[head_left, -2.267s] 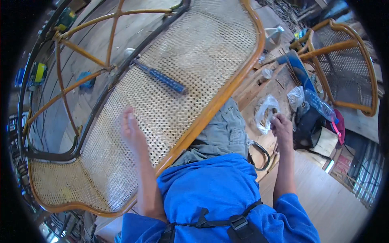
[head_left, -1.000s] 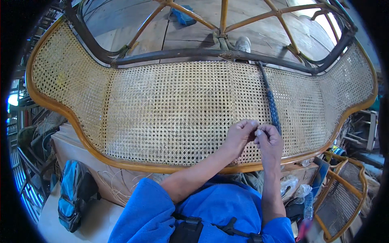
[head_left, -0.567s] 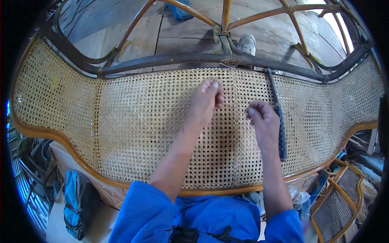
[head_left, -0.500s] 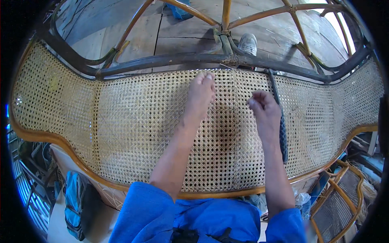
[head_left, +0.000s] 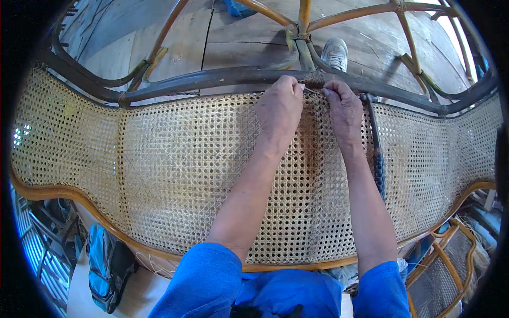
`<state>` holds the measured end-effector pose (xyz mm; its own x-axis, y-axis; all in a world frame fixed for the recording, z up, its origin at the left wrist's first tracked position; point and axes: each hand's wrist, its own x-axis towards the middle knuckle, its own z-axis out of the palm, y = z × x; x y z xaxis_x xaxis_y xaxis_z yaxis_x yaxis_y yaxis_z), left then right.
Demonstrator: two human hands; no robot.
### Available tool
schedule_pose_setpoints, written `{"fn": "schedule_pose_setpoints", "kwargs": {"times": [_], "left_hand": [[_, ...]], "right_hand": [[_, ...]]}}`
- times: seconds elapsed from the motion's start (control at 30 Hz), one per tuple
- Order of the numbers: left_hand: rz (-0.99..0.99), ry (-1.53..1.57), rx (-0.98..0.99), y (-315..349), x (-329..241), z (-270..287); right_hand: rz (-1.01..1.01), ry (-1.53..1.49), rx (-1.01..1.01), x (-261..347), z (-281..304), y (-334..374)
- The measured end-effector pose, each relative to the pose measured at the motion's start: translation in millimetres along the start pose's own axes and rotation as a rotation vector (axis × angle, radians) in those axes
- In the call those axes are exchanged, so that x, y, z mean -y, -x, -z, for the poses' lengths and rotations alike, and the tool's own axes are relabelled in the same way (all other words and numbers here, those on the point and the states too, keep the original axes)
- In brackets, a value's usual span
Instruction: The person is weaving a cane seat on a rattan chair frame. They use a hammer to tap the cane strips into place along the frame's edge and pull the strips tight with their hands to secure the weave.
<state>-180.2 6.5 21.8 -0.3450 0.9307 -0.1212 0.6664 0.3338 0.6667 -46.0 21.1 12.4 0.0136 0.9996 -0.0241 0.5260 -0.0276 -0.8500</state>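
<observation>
Woven cane webbing (head_left: 185, 159) spreads across a curved rattan frame in front of me. Along its far edge runs a dark pole (head_left: 212, 82). My left hand (head_left: 280, 106) is closed there, thumb and fingertips pinched together. Just to its right, my right hand (head_left: 344, 108) makes a similar pinch. A thin pale strand (head_left: 314, 91), apparently cane, stretches between the two, close to a wrapped joint on the pole. Right of my right hand lies a hammer-like tool (head_left: 375, 130) with a dark shaft and a blue-black grip, resting on the webbing.
Brown rattan struts (head_left: 305, 18) rise from the pole over a plank floor (head_left: 249, 55). A shoe (head_left: 335, 54) stands beyond the pole. At the lower left is a blue and black backpack (head_left: 101, 270). Another rattan frame with mesh (head_left: 442, 270) leans at the lower right.
Both hands have moved away from me to the dark pole and come closer together. The strand now shows between their fingertips. The view has shifted slightly.
</observation>
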Motion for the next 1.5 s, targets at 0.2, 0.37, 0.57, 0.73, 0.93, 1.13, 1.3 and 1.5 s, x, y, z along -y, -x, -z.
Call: {"fn": "schedule_pose_setpoints", "kwargs": {"times": [0.2,0.37,0.57,0.73,0.93,1.13,1.3,1.5], "left_hand": [[-0.035,0.052,-0.066,-0.9,3.2,-6.3],[-0.055,0.133,-0.098,-1.7,8.1,-11.7],[-0.006,0.143,-0.044,-2.1,8.3,-8.6],[0.040,0.123,0.024,-2.1,4.6,-3.3],[0.045,0.106,0.037,-0.7,4.7,-2.3],[-0.011,0.115,0.036,0.5,4.7,-1.9],[0.041,0.131,0.073,-1.7,5.9,0.1],[-0.021,0.097,-0.029,-0.5,7.8,-7.3]], "right_hand": [[0.036,0.056,-0.008,-6.8,-7.1,-2.4],[0.140,0.143,-0.009,-11.3,-9.8,-2.1],[0.093,0.115,0.030,-1.5,-10.1,1.0],[0.167,0.176,0.030,-13.0,-10.4,-1.4],[0.029,0.184,-0.044,2.7,-16.8,-1.3],[0.162,0.231,-0.075,-11.7,-20.6,-2.6],[0.106,0.204,-0.079,-9.5,-20.1,-1.9],[0.137,0.178,-0.070,-4.6,-14.1,-0.1]]}}
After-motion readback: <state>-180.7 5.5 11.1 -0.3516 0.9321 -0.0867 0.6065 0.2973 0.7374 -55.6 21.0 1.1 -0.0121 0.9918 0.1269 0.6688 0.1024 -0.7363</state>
